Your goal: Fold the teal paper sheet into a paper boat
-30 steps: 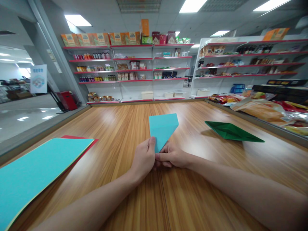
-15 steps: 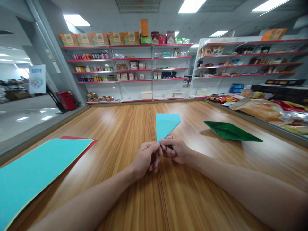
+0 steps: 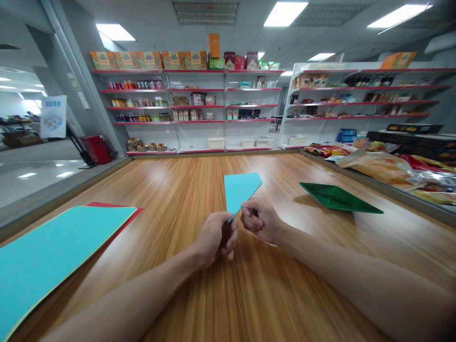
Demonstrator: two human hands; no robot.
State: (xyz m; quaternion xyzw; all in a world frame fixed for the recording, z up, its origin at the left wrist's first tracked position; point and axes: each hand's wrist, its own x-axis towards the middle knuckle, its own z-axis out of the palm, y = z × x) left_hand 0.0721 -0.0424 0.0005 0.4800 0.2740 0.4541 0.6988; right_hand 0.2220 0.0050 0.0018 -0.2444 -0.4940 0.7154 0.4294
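A folded sheet of light blue paper (image 3: 241, 190) stands up from my two hands above the middle of the wooden table (image 3: 185, 294). Its lower point is pinched between the thumb and fingers of my left hand (image 3: 215, 237). My right hand (image 3: 261, 218) is closed with its thumb and forefinger on the slanted right edge of the paper, a little above the left thumb. Off to the right lies a green folded paper boat (image 3: 338, 197). The undersides of the fingers and the back of the blue paper are hidden.
On the left is a stack of light blue sheets (image 3: 60, 251) with a red sheet (image 3: 114, 205) sticking out beneath. Packaged snacks (image 3: 381, 166) lie beyond the raised right edge. Shelves (image 3: 194, 89) with goods stand behind the table.
My right hand has slid from the paper's lower point up along its slanted edge, away from my left hand. The blue paper has tilted slightly and shifted left.
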